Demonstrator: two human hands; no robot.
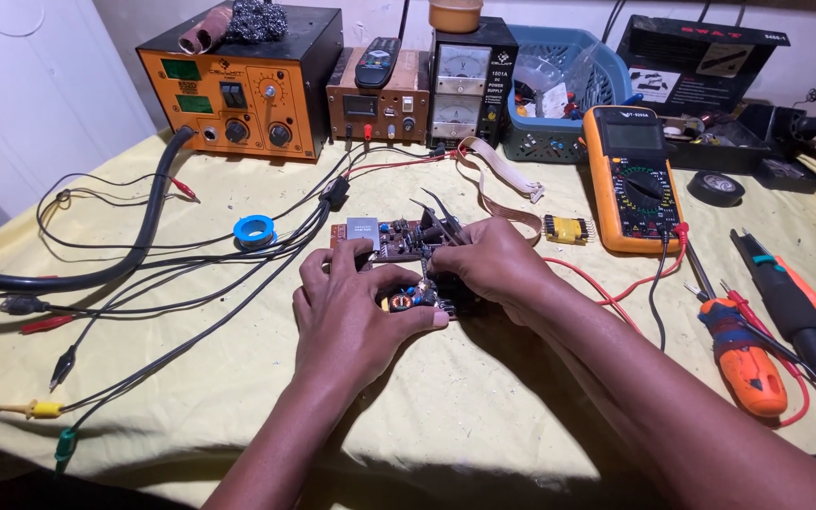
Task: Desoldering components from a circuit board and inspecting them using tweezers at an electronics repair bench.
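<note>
Around the brown circuit board: left hand clamps its near edge; right hand pinches steel tweezers; yellow cloth lies open below.

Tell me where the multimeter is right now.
In the head view, the orange multimeter lies on the yellow cloth right of the circuit board, in front of the blue basket.

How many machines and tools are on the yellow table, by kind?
Bench boxes at the back: 3 (orange station, brown supply, black metered supply)
Multimeter: 1
Screwdrivers: 2 (orange, black)
Tweezers, in the right hand: 1
Circuit board, under the left hand: 1
Total: 8
</note>
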